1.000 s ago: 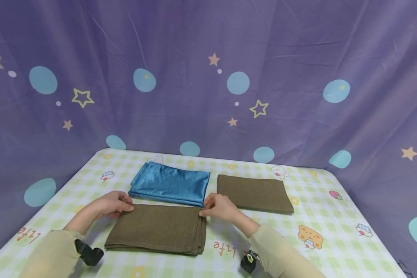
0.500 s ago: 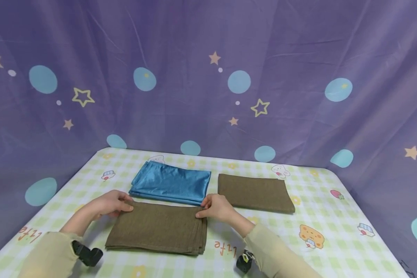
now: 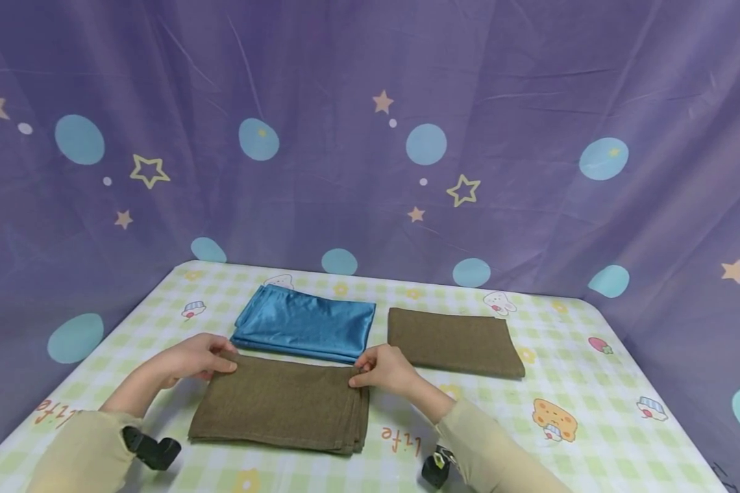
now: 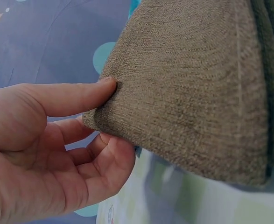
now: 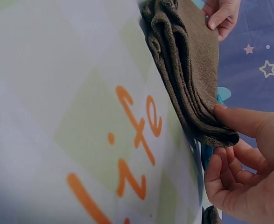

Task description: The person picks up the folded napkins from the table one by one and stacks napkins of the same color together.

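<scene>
Toward seven o'clock on the checked tabletop [image 3: 598, 390], the left hand [image 3: 191, 358] is pinching the nearer brown cloth [image 3: 279, 405] by its ten-o'clock corner and the right hand [image 3: 387, 370] is pinching its two-o'clock corner, blue cloth [image 3: 305, 323] lying just beyond twelve.

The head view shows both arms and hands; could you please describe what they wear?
The plain, pale beige fabric left sleeve and matching right sleeve look unmarked. A small black rounded device sits at the left one, a similar black device with a silvery part at the right. The left hand and right hand are bare.
</scene>
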{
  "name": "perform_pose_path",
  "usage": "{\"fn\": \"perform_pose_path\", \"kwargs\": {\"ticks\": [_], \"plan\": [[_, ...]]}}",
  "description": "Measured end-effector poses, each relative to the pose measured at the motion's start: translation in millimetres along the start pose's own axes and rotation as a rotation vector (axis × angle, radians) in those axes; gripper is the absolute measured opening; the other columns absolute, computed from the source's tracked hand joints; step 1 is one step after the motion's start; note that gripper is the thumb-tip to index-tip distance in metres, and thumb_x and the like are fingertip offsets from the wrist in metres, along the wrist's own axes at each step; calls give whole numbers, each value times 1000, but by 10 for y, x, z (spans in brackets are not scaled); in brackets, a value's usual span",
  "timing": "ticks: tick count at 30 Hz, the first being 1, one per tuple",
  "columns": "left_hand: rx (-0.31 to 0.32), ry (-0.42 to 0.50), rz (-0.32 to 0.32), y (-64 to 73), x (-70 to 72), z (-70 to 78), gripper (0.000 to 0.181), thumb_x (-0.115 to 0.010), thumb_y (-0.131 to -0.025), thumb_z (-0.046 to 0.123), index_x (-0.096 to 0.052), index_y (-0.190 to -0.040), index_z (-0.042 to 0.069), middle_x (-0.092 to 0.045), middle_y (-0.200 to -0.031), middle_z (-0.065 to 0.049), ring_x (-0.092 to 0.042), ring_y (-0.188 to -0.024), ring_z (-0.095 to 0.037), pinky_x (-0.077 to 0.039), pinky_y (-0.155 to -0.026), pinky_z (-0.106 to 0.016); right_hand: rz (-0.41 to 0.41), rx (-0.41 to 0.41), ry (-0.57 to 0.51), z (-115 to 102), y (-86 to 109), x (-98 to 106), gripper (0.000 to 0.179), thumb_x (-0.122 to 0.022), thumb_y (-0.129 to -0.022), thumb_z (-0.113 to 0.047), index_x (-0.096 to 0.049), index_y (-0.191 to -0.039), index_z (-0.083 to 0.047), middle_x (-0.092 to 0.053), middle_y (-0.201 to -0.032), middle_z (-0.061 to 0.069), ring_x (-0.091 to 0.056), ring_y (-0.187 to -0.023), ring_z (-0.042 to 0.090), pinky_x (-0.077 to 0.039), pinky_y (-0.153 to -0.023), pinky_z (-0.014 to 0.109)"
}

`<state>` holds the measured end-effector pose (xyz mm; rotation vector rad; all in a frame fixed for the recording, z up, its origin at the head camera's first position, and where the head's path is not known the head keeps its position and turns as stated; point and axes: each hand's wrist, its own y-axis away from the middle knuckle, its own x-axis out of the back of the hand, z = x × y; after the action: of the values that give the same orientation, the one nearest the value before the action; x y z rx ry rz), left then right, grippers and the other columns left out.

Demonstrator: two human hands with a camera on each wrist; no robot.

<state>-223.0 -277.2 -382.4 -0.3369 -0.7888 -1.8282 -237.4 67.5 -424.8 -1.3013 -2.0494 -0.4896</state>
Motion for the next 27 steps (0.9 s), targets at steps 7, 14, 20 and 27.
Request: {"fn": "perform_pose_path", "kwargs": {"ticks": [7, 14, 20, 27], "plan": [[-29, 29, -1, 19, -20, 22, 28, -64, -83, 15, -55, -103, -2, -51, -89, -6, -49, -81, -17, -45, -69, -34, -7, 55, -25, -3, 52, 42, 17, -77, -72, -23, -66, -82, -14, -61, -75, -7, -54, -68, 3, -44, -63, 21], [-130, 24, -25, 9, -20, 28, 33, -64, -84, 19, -54, -110, 0, -51, -100, -11, -49, -86, -18, -46, -72, -37, 3, 101, -60, -49, 125, 133, 16, -74, -74, -19, -63, -83, -12, -62, -80, -3, -58, -71, 8, -46, -64, 23], [-158, 27, -49, 18, -25, 101, 34, -62, -85, 21, -54, -110, 0, -52, -105, -12, -47, -85, -18, -45, -68, -34, 11, 97, -69, -56, 154, 199, 16, -73, -75, -17, -64, -86, -11, -62, -82, -2, -57, -72, 10, -46, -66, 23], [-162, 38, -51, 31, -54, 202, 27, -61, -86, 18, -53, -105, -1, -51, -100, -10, -45, -77, -16, -45, -63, -34, 29, 91, -96, -77, 214, 299, 15, -72, -77, -17, -64, -89, -12, -62, -84, -1, -55, -72, 11, -45, -63, 25]]}}
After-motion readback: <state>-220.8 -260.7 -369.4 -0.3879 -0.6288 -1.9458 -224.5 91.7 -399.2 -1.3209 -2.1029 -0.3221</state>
